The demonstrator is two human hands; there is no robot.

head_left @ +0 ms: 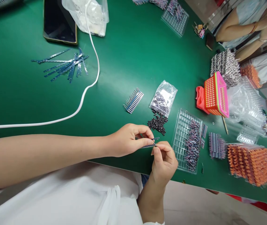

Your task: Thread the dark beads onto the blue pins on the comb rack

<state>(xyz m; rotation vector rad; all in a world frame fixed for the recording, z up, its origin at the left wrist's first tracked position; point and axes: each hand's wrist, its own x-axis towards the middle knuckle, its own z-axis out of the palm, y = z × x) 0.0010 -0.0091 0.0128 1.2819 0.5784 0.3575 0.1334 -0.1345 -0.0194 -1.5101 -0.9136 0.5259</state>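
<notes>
Blue, toothed and slim, a strip [148,146] is pinched by the left hand [131,140], seemingly steadied for the right hand [165,161], pinching something unclear; small black beads [157,123] lie handily beyond.

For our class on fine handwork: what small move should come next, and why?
Probably a fine adjustment by the right hand at the end of the narrow strip: the left hand holds it, and both hands' fingertips are close together there.

Phone [59,23] beside plastic bag [98,18]; white cable [98,67] across green table [124,56]; orange basket [210,96] touching red cloth [200,99].
</notes>
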